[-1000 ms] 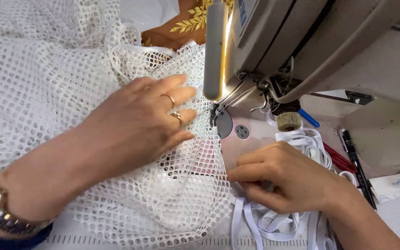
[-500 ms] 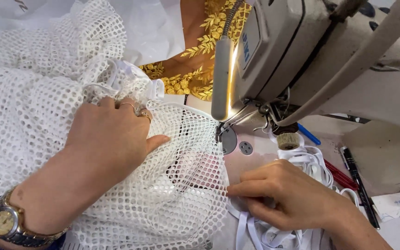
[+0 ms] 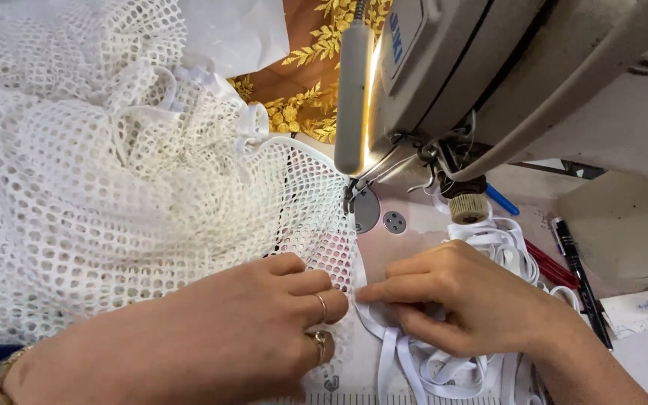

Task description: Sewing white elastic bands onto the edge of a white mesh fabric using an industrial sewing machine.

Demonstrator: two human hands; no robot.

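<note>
White open-mesh fabric (image 3: 136, 187) is heaped across the left of the sewing machine bed. My left hand (image 3: 264, 322), with rings on two fingers, presses flat on its near edge. My right hand (image 3: 459, 296) pinches the white elastic tape (image 3: 414, 360) beside that edge; the two hands' fingertips almost touch. The tape trails off in loops toward me. The presser foot and needle area (image 3: 354, 199) lie beyond both hands, under the sewing machine head (image 3: 489, 75).
A lit lamp bar (image 3: 354, 90) hangs on the machine head. More coiled white tape (image 3: 500, 244), a blue pen (image 3: 502, 201), red pens (image 3: 553, 266) and a black pen (image 3: 577, 274) lie right of the needle. Gold-patterned brown cloth (image 3: 301, 82) lies behind.
My left hand has slid back from the needle to the fabric's near edge. My right hand has shifted left to meet it. The view has tilted, showing more of the mesh.
</note>
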